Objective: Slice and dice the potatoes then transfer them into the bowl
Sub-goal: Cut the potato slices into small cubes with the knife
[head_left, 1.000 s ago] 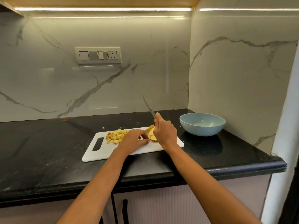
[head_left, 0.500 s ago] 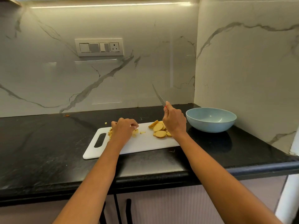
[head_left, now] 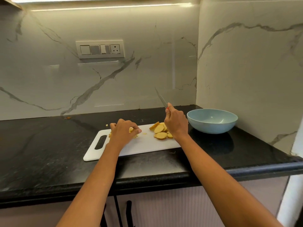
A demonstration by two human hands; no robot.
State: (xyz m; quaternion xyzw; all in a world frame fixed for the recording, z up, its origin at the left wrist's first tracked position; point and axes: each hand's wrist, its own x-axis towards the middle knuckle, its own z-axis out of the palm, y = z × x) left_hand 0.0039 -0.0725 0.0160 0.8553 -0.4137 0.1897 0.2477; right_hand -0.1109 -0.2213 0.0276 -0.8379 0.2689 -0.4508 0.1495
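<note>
Meanwhile, left hand (head_left: 122, 131) cups potato dice (head_left: 131, 129); right hand (head_left: 176, 123) grips knife (head_left: 161, 99) (blade raised).

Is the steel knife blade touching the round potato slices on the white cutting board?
Apart. The head view shows the steel knife blade raised above the right hand, pointing up against the wall, clear of the round potato slices.

A home kitchen: black stone countertop (head_left: 49, 153), marble-look backsplash (head_left: 114, 79) with a switch panel (head_left: 100, 49), under-cabinet strip light (head_left: 105, 0), cupboard doors (head_left: 164, 210) below.
</note>
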